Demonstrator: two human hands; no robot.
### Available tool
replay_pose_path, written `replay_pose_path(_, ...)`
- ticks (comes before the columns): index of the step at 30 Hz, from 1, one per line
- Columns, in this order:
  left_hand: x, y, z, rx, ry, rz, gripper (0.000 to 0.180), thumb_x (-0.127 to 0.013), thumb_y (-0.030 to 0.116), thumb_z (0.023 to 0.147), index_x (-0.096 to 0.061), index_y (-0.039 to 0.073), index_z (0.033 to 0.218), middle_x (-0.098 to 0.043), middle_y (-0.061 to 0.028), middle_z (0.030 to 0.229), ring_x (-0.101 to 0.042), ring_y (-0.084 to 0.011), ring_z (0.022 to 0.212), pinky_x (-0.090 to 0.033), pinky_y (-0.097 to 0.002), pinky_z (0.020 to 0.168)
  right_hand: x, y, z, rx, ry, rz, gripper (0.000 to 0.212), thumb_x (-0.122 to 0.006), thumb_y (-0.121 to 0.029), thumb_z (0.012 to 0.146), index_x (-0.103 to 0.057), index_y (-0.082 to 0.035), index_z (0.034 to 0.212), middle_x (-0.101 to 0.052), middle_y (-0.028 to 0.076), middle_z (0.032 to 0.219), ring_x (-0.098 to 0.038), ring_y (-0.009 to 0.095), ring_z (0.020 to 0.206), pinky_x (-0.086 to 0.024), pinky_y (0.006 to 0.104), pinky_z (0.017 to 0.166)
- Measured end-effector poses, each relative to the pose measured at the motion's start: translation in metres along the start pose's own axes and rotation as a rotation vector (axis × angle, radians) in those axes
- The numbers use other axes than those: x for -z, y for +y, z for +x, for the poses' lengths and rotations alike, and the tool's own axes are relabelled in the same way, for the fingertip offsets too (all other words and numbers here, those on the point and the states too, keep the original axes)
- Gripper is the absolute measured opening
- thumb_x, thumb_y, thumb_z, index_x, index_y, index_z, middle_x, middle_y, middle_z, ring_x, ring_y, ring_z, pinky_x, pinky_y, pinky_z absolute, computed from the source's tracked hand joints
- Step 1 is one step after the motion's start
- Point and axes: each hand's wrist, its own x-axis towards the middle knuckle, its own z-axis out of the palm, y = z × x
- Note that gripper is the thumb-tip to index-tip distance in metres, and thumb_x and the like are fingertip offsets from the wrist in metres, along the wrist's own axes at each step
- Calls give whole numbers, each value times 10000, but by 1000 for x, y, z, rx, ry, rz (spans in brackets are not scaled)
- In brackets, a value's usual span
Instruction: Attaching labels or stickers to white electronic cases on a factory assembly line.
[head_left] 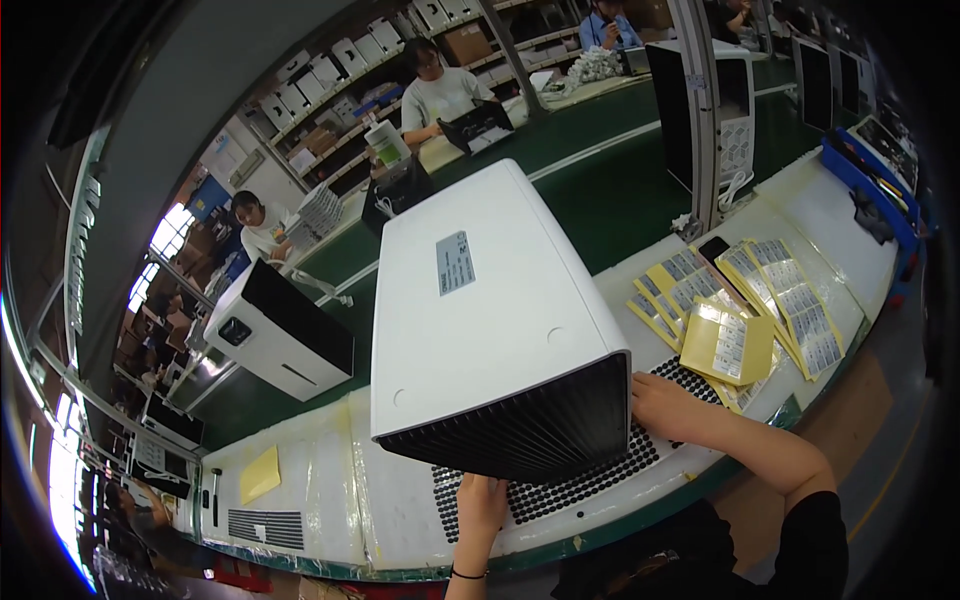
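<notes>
A large white boxy appliance [480, 290] with rounded edges stands in front of me, a grey label [456, 263] on its upward face and two small round marks near that face's near edge. Its near side is a black ribbed grille [520, 425]. My left hand [480, 510] is closed at the grille's lower edge, its fingertips hidden under the appliance. At the right corner, my right hand [662, 405] grips the side, with the fingers partly hidden. Beneath the appliance lies a sheet of round black pads [590, 490].
Yellow sheets of silver labels [730, 340] and a phone [713, 248] lie right. Another white appliance [270, 335] stands left on the green conveyor [620, 215]. A metal post [700, 120] rises beyond. Black strips [265, 528] lie near left; a blue bin [870, 190] sits far right. Co-workers sit opposite.
</notes>
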Motion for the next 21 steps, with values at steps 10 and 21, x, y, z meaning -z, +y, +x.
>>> replay_pose_path(10,6,6,-3,32,50,-188,252,-617,-61,831,-597,-14,1078,-563,-105,863,-536,-179,650,-448,-258,545,53,8,23,-24,-46,204,113,-647,-84,819,-576,-32,889,-580,126,872,-551,292,865,-459,365,805)
replay_pose_path(21,85,76,36,89,513,-549,339,-601,-78,847,-489,-12,1161,-574,-40,958,-470,-11,621,-299,-155,509,246,-89,112,274,477,582,168,-673,-28,828,-549,-2,939,-542,69,880,-502,159,772,-432,289,721)
